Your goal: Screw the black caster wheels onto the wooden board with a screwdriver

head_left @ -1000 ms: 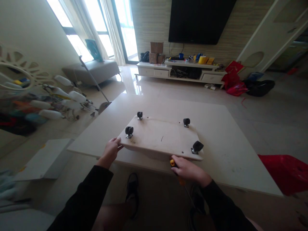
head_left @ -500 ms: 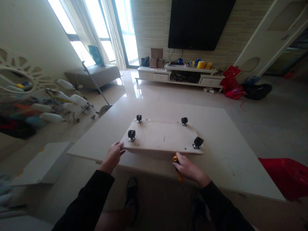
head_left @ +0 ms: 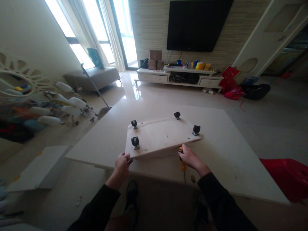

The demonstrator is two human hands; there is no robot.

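Observation:
A pale wooden board lies upside down on a large light table, with small black caster wheels at its corners. My left hand grips the board's near left corner. My right hand is closed round an orange-and-black screwdriver and rests against the board's near edge. The screwdriver's shaft points down toward me over the table's front edge.
A red plastic stool stands at the right. A white panel lies on the floor at the left, beside a rack with cluttered items. A TV cabinet and red bags lie across the room.
The board has turned counter-clockwise on the table, its right end swinging away from me. My left hand moved from the left edge to the near left corner; my right hand followed the near edge.

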